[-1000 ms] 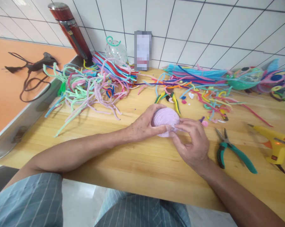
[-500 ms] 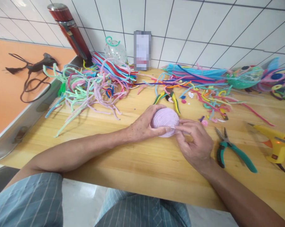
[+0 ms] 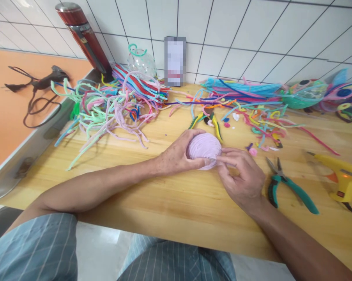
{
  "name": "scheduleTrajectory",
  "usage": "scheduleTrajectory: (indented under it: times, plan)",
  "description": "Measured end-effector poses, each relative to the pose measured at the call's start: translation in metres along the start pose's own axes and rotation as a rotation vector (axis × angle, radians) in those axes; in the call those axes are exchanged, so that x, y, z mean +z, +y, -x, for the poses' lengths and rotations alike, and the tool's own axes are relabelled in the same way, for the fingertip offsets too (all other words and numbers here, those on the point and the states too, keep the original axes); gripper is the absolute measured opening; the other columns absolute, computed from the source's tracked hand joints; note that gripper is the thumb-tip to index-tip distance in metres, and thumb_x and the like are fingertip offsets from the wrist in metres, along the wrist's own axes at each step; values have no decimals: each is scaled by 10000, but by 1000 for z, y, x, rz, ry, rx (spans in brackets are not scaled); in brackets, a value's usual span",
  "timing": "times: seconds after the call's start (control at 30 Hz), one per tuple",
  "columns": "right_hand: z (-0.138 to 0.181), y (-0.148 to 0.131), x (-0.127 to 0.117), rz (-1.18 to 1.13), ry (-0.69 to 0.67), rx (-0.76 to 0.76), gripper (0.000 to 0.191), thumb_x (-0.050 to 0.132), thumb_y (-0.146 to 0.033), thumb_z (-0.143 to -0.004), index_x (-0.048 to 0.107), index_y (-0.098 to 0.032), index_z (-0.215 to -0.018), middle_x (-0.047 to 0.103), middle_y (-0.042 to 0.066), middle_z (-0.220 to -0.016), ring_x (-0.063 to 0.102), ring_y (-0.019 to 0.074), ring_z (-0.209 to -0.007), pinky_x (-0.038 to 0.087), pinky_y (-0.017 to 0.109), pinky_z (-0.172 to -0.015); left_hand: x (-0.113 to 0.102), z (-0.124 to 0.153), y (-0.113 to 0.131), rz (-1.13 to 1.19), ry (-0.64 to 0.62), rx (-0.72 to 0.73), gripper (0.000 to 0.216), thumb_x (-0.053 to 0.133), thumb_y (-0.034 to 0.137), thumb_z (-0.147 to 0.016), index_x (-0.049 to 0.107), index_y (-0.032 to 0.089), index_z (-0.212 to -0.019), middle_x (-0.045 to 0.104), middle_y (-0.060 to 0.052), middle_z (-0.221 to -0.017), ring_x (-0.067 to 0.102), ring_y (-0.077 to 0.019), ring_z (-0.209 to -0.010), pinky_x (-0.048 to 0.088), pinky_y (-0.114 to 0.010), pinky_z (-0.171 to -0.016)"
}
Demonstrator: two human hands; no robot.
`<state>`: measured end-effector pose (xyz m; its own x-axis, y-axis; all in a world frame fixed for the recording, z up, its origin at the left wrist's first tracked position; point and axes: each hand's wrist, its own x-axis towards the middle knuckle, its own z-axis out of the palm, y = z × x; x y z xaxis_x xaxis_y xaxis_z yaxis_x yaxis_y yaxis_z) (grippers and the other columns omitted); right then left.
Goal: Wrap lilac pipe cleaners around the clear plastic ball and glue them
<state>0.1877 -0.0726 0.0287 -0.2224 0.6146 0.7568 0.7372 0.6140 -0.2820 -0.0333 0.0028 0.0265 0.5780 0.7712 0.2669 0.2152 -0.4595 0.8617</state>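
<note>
Bare table (image 3: 152, 195) lies open in front of and left of the hands, while pipe cleaners (image 3: 111, 107) crowd the back and pliers (image 3: 283, 185) and glue gun (image 3: 338, 177) block the right.

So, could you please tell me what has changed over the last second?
The right hand has slid slightly rightward, now pinching the right edge of the lilac ball. The left hand still cups the ball; the pliers and glue gun lie where they were.

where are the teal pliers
Head view, right side: the teal pliers lie on the wooden table between the right hand and the yellow glue gun.
</note>
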Motion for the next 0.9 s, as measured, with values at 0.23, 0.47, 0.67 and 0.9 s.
scheduleTrajectory:
  times: [0.23,0.47,0.67,0.9]
  plan:
    - [-1,-1,0,2,7,12,294,718,-67,-892,716,-278,-1097,789,38,-964,798,241,-946,659,419,-797,-3,1,5,38,-31,-11,715,765,527,-874,478,215,-1450,592,-149,-1447,589,-313,-1367,481,-488,-1205]
    - [-5,-6,-6,56,21,-4,283,721,-99,-902,688,-258,-1134,749,63,-1005,758,242,-1014,638,428,-875,2,6,1,85,29,-44,722,780,516,-859,471,220,-1440,604,-133,-1425,601,-303,-1344,503,-486,-1180]
    - [-26,-2,-44,271,28,69,334,722,-237,-942,656,-280,-1266,769,83,-1165,741,276,-1119,601,504,-987,5,11,-7,96,59,-127,754,782,523,-858,459,223,-1470,577,-138,-1466,585,-320,-1370,457,-540,-1219]
    - [15,42,-129,397,19,426,253,735,-488,-934,752,-274,-800,772,33,-757,742,229,-690,583,383,-648,12,11,-10,130,112,-99,755,783,539,-851,466,235,-1465,593,-130,-1454,603,-315,-1353,470,-535,-1207]
